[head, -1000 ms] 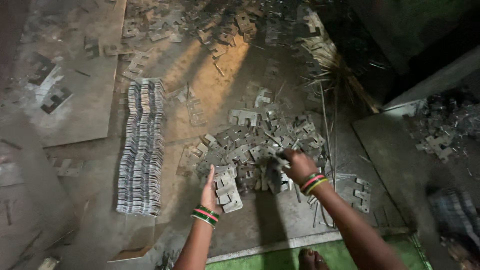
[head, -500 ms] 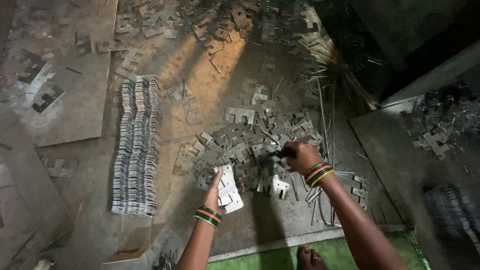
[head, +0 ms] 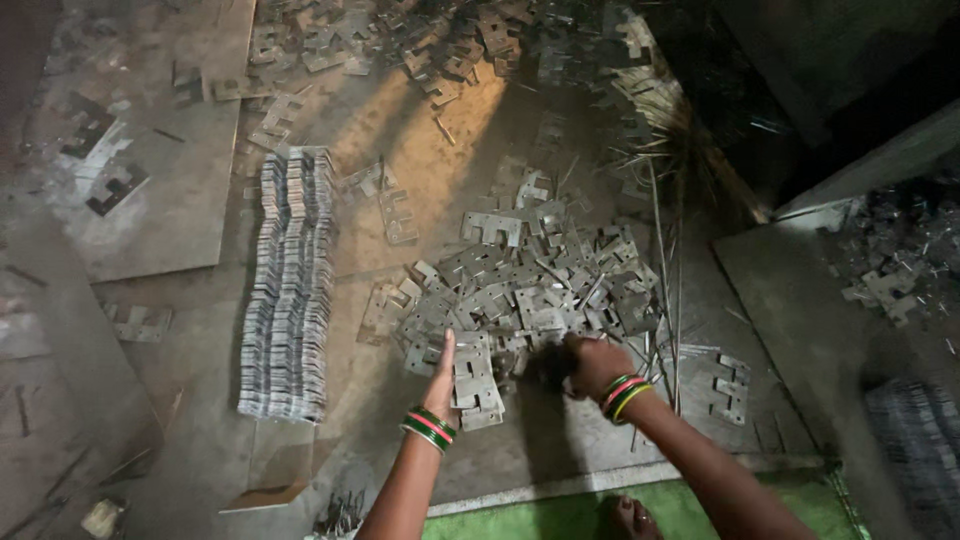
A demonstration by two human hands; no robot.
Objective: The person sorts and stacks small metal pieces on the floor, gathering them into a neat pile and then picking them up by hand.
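Observation:
A loose pile of flat notched metal plates (head: 540,290) lies on the floor in front of me. My left hand (head: 442,375) rests edge-on against a small stack of the same plates (head: 474,380) at the pile's near side, fingers straight. My right hand (head: 592,362) is closed at the pile's near edge; what it grips is blurred and dark. Both wrists wear coloured bangles.
A long neat row of stacked plates (head: 288,285) runs along the left. More plates are scattered at the top (head: 420,45). A large cut metal sheet (head: 140,150) lies far left, thin metal rods (head: 665,260) to the right, a green mat (head: 540,515) near my foot.
My right hand has pulled back from the pile's middle toward me and lower. My left hand stays against the small stack, which has shifted slightly nearer.

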